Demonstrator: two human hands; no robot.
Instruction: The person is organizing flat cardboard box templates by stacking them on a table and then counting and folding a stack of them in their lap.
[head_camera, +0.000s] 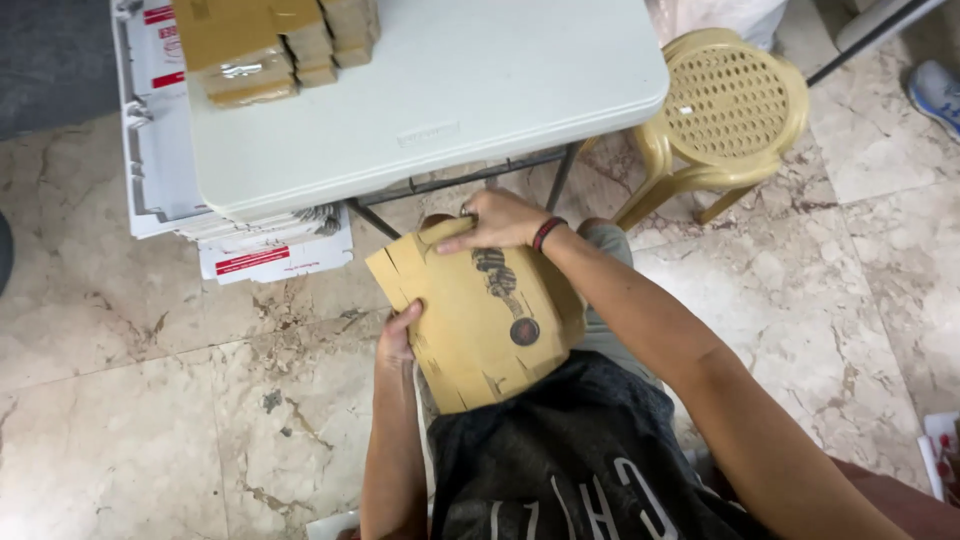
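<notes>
Cardboard box (480, 320) — gripped between both hands.

The flat box blank (480, 320) is matt brown cardboard with a dark print. The table (430, 100) has a smooth, pale plastic top on thin metal legs. The stool (735, 100) is glossy yellowish plastic (perforated seat). The floor (150, 400) is polished, veined marble.

Left hand (398, 338) and right hand (500, 220) both grip, fingers curled.
</notes>
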